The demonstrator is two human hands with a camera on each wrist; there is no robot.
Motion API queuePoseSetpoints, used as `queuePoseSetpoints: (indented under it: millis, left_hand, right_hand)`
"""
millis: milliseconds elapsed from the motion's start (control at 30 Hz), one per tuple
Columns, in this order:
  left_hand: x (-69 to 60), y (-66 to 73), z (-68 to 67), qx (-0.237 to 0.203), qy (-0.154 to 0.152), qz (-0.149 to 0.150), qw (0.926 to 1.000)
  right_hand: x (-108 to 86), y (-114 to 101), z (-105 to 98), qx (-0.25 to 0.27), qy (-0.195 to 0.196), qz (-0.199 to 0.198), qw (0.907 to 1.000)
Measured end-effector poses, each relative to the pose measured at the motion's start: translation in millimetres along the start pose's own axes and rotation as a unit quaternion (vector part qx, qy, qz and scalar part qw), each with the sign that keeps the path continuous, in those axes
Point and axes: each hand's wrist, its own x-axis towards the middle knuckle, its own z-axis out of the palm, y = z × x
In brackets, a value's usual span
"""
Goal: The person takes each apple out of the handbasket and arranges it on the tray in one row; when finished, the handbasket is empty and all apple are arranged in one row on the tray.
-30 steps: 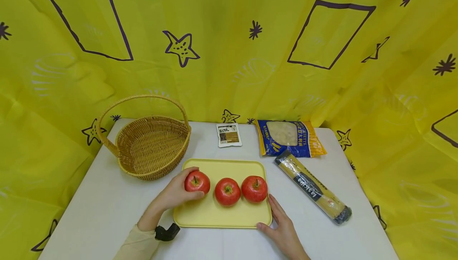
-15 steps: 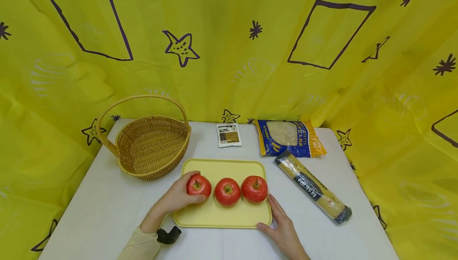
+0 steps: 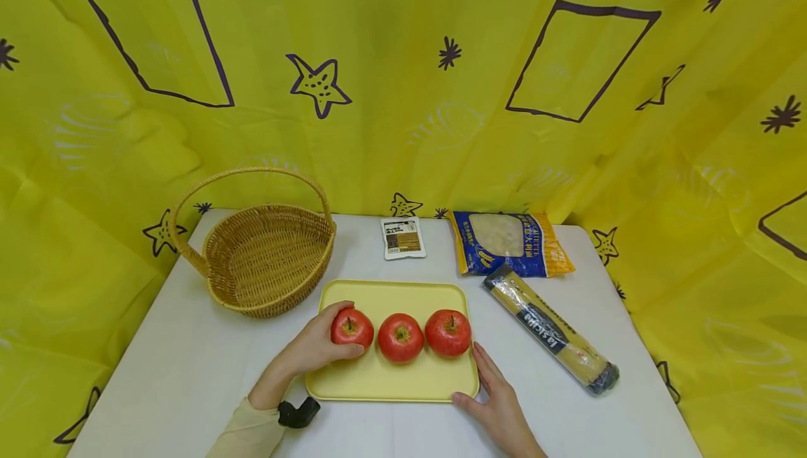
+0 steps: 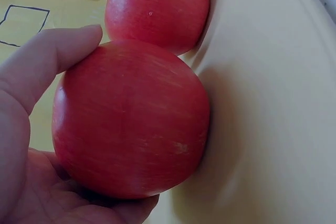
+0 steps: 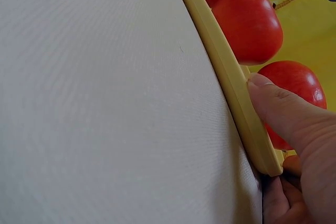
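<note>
Three red apples stand in a row on a pale yellow tray (image 3: 391,382). My left hand (image 3: 312,349) holds the leftmost apple (image 3: 353,330), thumb on its near side and fingers round its far side; in the left wrist view this apple (image 4: 131,124) seems to rest on the tray. Just right of it sits the middle apple (image 3: 401,346), then the right apple (image 3: 448,335). At the tray's near right corner, my right hand (image 3: 498,402) grips the edge. The right wrist view has its thumb (image 5: 283,103) on the rim, with fingers partly hidden below.
A wicker basket (image 3: 271,304) with a tall handle stands back left. Behind the tray lies a small white-and-brown packet (image 3: 403,239). To the right are a blue-and-yellow pasta bag (image 3: 504,241) and a long spaghetti pack (image 3: 555,332). A yellow curtain (image 3: 391,143) borders the white table.
My left hand has shifted the leftmost apple slightly right and nearer to me, toward the middle apple. The right hand and the tray stay where they were.
</note>
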Motion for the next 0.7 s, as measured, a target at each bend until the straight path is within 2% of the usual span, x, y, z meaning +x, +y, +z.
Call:
queuePoseSetpoints:
  millis: [300, 533, 700]
  left_hand:
    - [1.4, 2.8, 0.5, 0.011, -0.003, 0.003, 0.9999]
    - [1.8, 1.7, 1.9, 0.011, 0.0, 0.005, 0.9999]
    - [2.0, 1.2, 2.3, 0.011, 0.0, 0.005, 0.9999]
  right_hand:
    - [0.1, 0.2, 0.6, -0.011, 0.006, -0.007, 0.9999]
    - [1.0, 0.0, 0.3, 0.0, -0.011, 0.017, 0.9998]
    - [0.8, -0.3, -0.2, 0.001, -0.013, 0.016, 0.9998]
